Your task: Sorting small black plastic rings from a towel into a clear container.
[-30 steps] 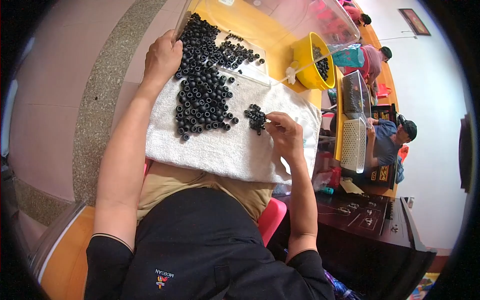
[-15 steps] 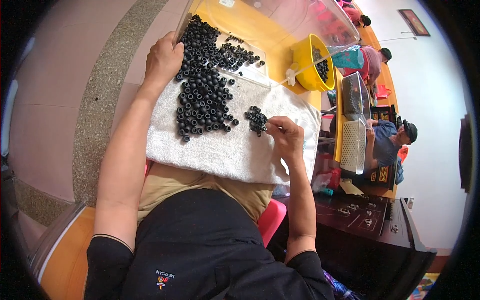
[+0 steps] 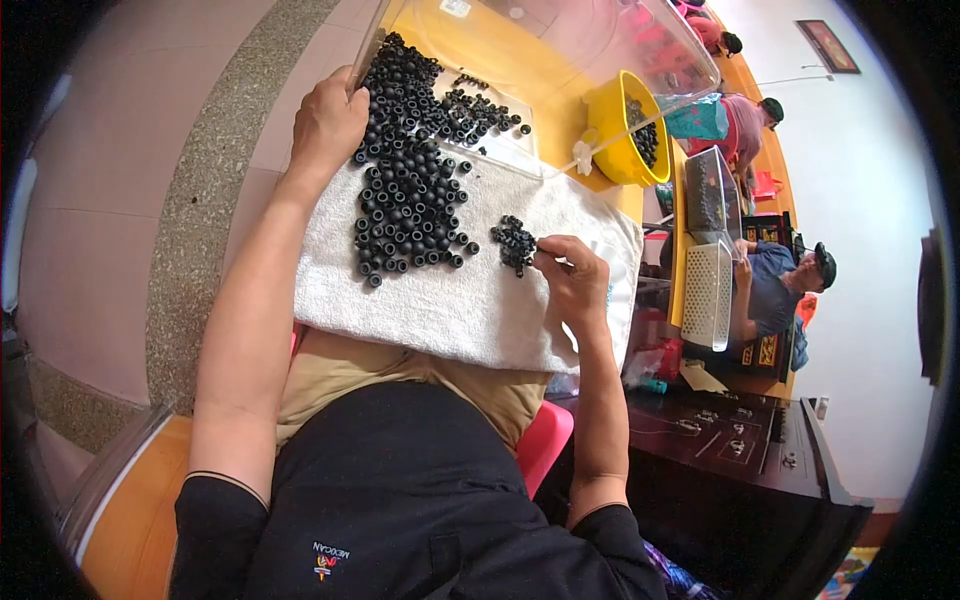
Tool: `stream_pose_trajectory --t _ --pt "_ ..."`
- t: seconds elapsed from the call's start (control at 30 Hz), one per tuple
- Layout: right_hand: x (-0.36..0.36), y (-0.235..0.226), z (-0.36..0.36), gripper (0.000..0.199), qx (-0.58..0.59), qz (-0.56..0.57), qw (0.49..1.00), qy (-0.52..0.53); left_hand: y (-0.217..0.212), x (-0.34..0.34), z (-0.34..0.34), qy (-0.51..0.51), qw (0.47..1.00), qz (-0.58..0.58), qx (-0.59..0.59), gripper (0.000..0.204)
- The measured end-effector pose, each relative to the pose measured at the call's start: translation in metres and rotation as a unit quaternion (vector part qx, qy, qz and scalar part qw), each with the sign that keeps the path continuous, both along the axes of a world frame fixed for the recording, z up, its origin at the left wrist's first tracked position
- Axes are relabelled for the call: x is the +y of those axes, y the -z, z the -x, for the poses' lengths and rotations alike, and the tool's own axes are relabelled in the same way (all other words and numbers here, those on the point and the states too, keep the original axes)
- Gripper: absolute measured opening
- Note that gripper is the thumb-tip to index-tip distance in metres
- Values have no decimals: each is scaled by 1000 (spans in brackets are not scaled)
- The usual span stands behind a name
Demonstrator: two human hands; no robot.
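Right hand (image 3: 570, 275) pinched thin tool at small cluster of black rings (image 3: 515, 243) on white towel (image 3: 450, 310); left hand (image 3: 325, 125) rested loosely curled, grasping nothing, beside large ring pile (image 3: 405, 205).

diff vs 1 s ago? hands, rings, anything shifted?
Almost nothing. The right hand stays at the small cluster of black rings on the white towel, fingertips pinched at its edge; any shift is too slight to call. The left hand still rests at the big pile of black rings. The yellow bowl and clear tray are unmoved.
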State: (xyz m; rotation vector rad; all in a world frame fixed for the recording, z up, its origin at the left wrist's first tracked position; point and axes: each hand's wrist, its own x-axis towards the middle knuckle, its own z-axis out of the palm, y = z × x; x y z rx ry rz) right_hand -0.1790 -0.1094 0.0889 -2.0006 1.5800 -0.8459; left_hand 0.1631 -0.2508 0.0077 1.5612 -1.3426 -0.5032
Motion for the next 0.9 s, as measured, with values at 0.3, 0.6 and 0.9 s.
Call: stream_pose_trajectory --t 0.3,0.6,0.9 --pt "4 -2 -4 13 7 -50 997 54 -3 4 -1 -3 1000 -6 5 29" --pt "5 3 3 13 -53 -60 996 29 -12 7 2 -8 1000 -7 -1 30" --pt "5 -4 -7 14 -6 -46 999 8 -10 8 1 -8 1000 -12 16 31"
